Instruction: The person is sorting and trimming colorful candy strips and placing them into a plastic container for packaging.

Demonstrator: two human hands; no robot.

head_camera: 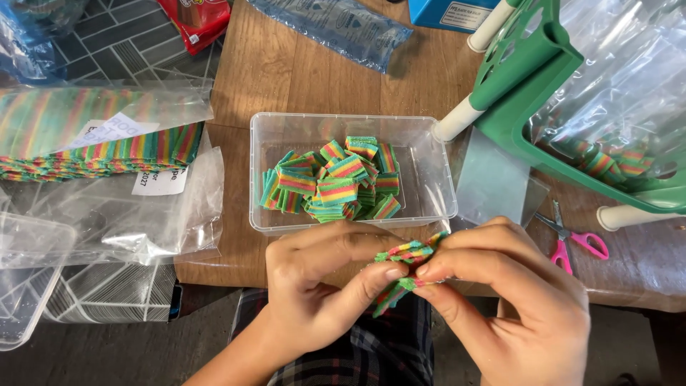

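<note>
Pinching from both sides, the left hand (321,286) and the right hand (514,300) meet at the near edge of the wooden table (300,71), thumbs and forefingers closed on a small stack of rainbow-striped candy strips (409,266). The stack lies between the two sets of fingertips, its long axis running slantwise from near-left up to far-right, one end poking out beyond the right hand's knuckles and the other dipping below the left thumb. Both hands bear on it about equally; neither is plainly the nearer, and neither is open. Just beyond the hands, almost touching the left hand's knuckles, sits a clear plastic tub (429,143) with a loose heap of cut candy pieces (336,186) gathered toward its left and middle, the right part of it bare. So the supply lies straight ahead of the grip, slightly left. To the right of the tub, a flat clear plastic sheet (493,182) lies on the table, and pink-handled scissors (572,239) rest near the right hand, apart from it. Farther right stands a green plastic frame (529,78) holding open a clear bag, with more striped candy (607,163) in it. Off to the left, a clear bag of uncut striped sheets (93,136) rests, well apart from both hands.
</note>
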